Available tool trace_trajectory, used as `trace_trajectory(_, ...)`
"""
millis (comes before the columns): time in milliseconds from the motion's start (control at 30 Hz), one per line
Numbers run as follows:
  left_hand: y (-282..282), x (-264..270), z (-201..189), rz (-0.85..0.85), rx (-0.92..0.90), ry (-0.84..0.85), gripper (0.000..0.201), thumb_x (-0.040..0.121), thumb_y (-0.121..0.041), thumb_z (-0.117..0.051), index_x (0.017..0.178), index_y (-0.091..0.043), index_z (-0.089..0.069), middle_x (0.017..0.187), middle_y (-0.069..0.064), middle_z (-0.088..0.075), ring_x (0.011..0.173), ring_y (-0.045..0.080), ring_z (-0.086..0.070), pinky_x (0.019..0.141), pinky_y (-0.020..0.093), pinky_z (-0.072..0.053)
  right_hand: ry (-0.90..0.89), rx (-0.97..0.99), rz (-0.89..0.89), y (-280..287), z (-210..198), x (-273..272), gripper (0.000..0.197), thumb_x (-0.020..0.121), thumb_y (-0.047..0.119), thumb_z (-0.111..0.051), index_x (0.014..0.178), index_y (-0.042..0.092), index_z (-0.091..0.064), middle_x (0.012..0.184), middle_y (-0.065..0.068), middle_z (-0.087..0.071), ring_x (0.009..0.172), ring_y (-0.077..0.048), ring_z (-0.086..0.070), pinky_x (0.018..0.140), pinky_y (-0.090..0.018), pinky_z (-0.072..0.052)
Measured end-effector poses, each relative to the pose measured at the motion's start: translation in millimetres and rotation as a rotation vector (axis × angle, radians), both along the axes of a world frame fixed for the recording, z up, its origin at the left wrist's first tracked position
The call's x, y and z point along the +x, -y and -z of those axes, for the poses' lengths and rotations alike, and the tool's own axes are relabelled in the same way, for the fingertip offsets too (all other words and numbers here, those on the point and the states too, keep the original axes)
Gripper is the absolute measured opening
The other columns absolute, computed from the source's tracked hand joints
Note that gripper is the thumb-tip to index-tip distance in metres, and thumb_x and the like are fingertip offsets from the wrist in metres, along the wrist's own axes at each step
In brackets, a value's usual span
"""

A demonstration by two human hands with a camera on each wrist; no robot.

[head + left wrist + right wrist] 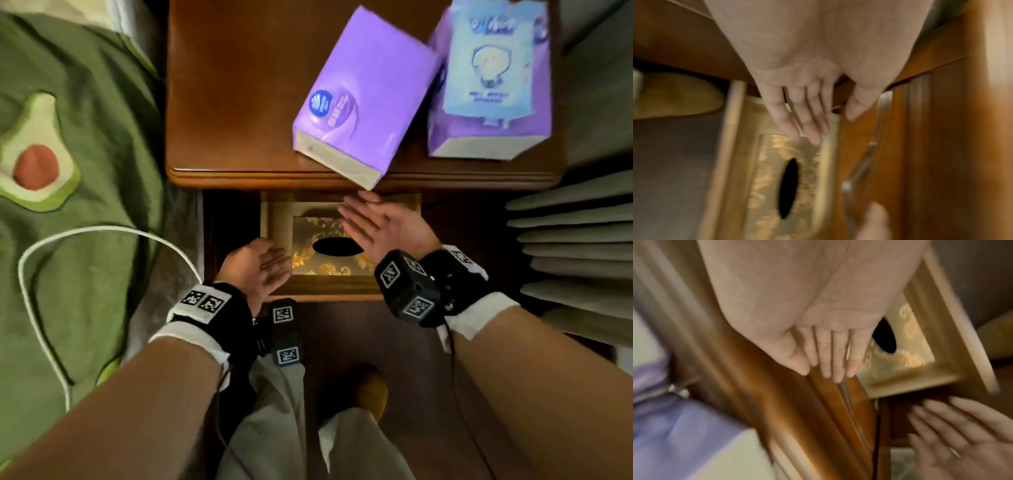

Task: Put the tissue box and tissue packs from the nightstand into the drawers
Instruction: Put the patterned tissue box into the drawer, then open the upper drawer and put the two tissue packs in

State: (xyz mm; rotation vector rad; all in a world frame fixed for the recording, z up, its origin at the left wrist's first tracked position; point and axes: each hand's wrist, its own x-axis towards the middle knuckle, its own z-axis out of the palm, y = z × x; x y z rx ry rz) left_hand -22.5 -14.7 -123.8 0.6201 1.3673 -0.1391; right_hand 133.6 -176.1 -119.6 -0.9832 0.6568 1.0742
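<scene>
A gold-patterned tissue box (329,248) with a dark oval slot lies inside the pulled-out top drawer (325,291) of the wooden nightstand (239,102). My left hand (263,267) hovers open at the box's left end, fingers straight, holding nothing. My right hand (376,222) is open, palm up, above the box's right end, just under the nightstand's front edge. Two purple tissue packs (363,96) (455,133) lie on the nightstand's right side, and a light blue pack (493,61) rests on the right one. In the left wrist view the box (774,181) shows below my fingers (807,123).
A green avocado-print blanket (75,171) with a white cable (44,308) lies to the left. Grey curtain folds (575,240) hang on the right. My legs and a yellow slipper (370,390) are below the drawer.
</scene>
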Motion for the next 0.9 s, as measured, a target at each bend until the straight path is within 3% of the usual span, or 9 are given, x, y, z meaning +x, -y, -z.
trace_trajectory(100, -15, 14, -34, 0.056, -0.024, 0.172, 0.014, 0.096, -0.024, -0.059, 0.103, -0.014, -0.066, 0.101, 0.007, -0.077, 0.094, 0.021, -0.076, 0.078, 0.035, -0.056, -0.047, -0.022, 0.020, -23, -18, 1, 0.013, 0.094, 0.001, -0.046, 0.087, 0.005, -0.056, 0.116, -0.012, -0.063, 0.124, -0.031, -0.056, 0.106, -0.045, -0.044)
trace_trajectory(267, -41, 22, -73, 0.073, 0.002, 0.380, 0.051, 0.074, -0.037, -0.075, 0.118, -0.018, -0.060, 0.119, 0.010, -0.077, 0.104, 0.018, -0.076, 0.080, 0.031, -0.061, -0.080, -0.144, -0.024, -26, -11, 12, 0.022, 0.097, 0.008, -0.048, 0.078, 0.006, -0.060, 0.085, -0.007, -0.064, 0.079, -0.022, -0.064, 0.083, -0.037, -0.052)
trace_trajectory(367, -48, 24, -77, 0.116, 0.028, 0.358, 0.067, 0.074, -0.055, -0.069, 0.123, -0.012, -0.058, 0.117, 0.010, -0.078, 0.108, 0.020, -0.075, 0.081, 0.031, -0.061, -0.091, -0.089, 0.004, -21, 5, 15, 0.029, 0.098, 0.010, -0.046, 0.076, 0.006, -0.066, 0.069, -0.008, -0.074, 0.059, -0.021, -0.074, 0.084, -0.036, -0.050)
trace_trajectory(433, -52, 24, -70, 0.065, 0.100, 0.310, 0.065, 0.083, -0.059, -0.064, 0.122, -0.008, -0.058, 0.108, 0.010, -0.080, 0.102, 0.020, -0.077, 0.076, 0.031, -0.062, -0.105, -0.035, 0.053, -21, 14, 12, 0.018, 0.097, 0.007, -0.045, 0.087, 0.007, -0.060, 0.072, -0.010, -0.077, 0.063, -0.023, -0.076, 0.091, -0.042, -0.051)
trace_trajectory(533, -54, 26, -62, -0.014, 0.236, 0.274, 0.046, 0.091, -0.052, -0.063, 0.111, -0.010, -0.059, 0.092, 0.010, -0.081, 0.092, 0.021, -0.079, 0.070, 0.030, -0.062, -0.090, -0.009, 0.133, -21, 24, 2, 0.017, 0.092, -0.001, -0.048, 0.085, 0.010, -0.058, 0.082, -0.007, -0.070, 0.074, -0.024, -0.069, 0.078, -0.043, -0.058)
trace_trajectory(667, -49, 27, -61, 0.011, 0.331, 0.243, 0.042, 0.091, -0.053, -0.063, 0.103, -0.012, -0.061, 0.094, 0.011, -0.082, 0.090, 0.022, -0.079, 0.067, 0.029, -0.061, -0.092, -0.006, 0.232, -25, 23, -11, 0.029, 0.089, -0.009, -0.048, 0.078, 0.017, -0.056, 0.082, -0.003, -0.070, 0.071, -0.024, -0.060, 0.074, -0.040, -0.053)
trace_trajectory(767, -51, 27, -65, 0.028, 0.319, 0.227, 0.047, 0.090, -0.054, -0.064, 0.108, -0.011, -0.061, 0.097, 0.011, -0.082, 0.091, 0.021, -0.079, 0.066, 0.028, -0.061, -0.179, -0.063, 0.203, -26, 13, -20, 0.019, 0.091, -0.003, -0.050, 0.076, 0.008, -0.052, 0.078, -0.011, -0.058, 0.068, -0.022, -0.054, 0.073, -0.036, -0.050)
trace_trajectory(833, -50, 28, -67, 0.032, 0.313, 0.217, 0.048, 0.090, -0.054, -0.064, 0.110, -0.010, -0.061, 0.098, 0.011, -0.082, 0.091, 0.021, -0.079, 0.066, 0.028, -0.061, -0.220, -0.084, 0.185, -18, 6, -33, 0.017, 0.092, 0.003, -0.054, 0.075, 0.005, -0.051, 0.075, -0.015, -0.056, 0.070, -0.021, -0.054, 0.076, -0.035, -0.050)
trace_trajectory(900, -48, 28, -69, 0.021, 0.311, 0.210, 0.049, 0.089, -0.053, -0.065, 0.110, -0.009, -0.061, 0.096, 0.011, -0.082, 0.089, 0.021, -0.080, 0.065, 0.028, -0.060, -0.230, -0.072, 0.186, -6, -1, -53, 0.011, 0.089, 0.005, -0.058, 0.079, 0.005, -0.054, 0.074, -0.016, -0.066, 0.078, -0.022, -0.056, 0.085, -0.037, -0.050)
